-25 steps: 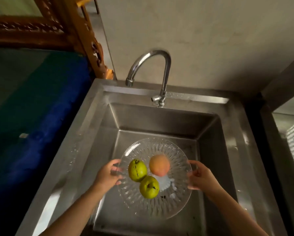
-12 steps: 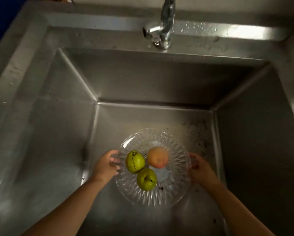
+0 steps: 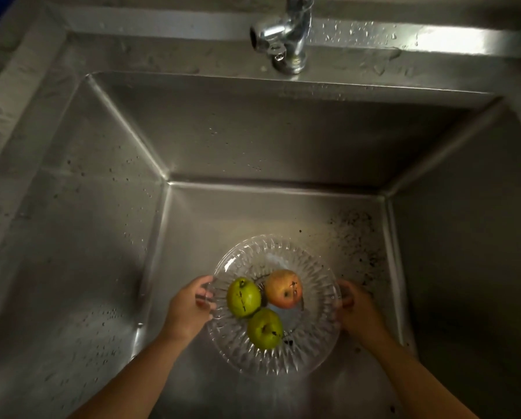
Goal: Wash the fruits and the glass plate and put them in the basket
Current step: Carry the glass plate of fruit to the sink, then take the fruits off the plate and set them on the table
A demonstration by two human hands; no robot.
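Head view, one glass plate, two green fruits, perhaps one peach

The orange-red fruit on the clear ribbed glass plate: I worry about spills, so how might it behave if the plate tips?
The round orange-red fruit would probably roll; it sits loose on the clear ribbed glass plate. It touches a green fruit, so it may nudge that. The plate's raised rim might catch it.

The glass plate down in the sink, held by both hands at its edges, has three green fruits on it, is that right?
Not quite. The head view shows the glass plate carrying two green fruits and one orange-red fruit. The rest holds: the left hand and right hand hold its edges, down in the sink.
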